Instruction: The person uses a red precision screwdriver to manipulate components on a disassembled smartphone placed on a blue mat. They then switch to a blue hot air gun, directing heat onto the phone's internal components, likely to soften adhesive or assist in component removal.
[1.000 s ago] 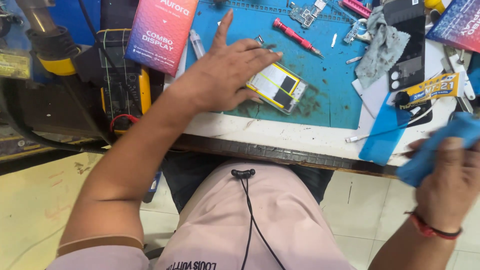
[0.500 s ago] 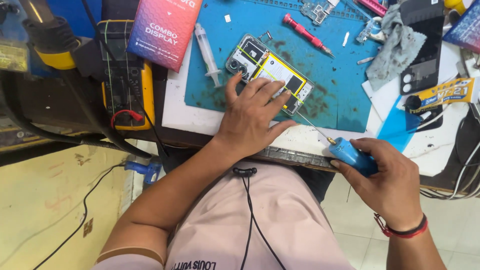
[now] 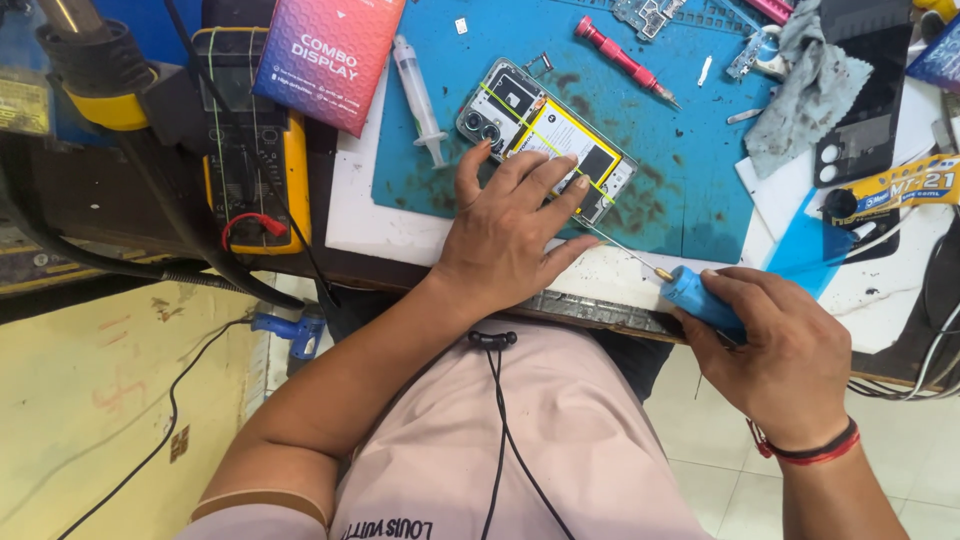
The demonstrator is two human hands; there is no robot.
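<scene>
An opened phone with a yellow battery lies face down on the blue work mat. My left hand rests flat on its lower end, fingers spread over the battery. My right hand sits near the table's front edge, closed around a blue-handled screwdriver. Its thin metal shaft points up-left, with the tip close to the phone's lower right corner.
A syringe and a red screwdriver lie on the mat. A pink-red box and a yellow multimeter stand at the left. A grey cloth and a black back cover are at the right. Cables hang off the right edge.
My left hand slid from the side of the phone onto its lower end. My right hand, earlier off the table with the blue tool, came in and now points the screwdriver at the phone.
</scene>
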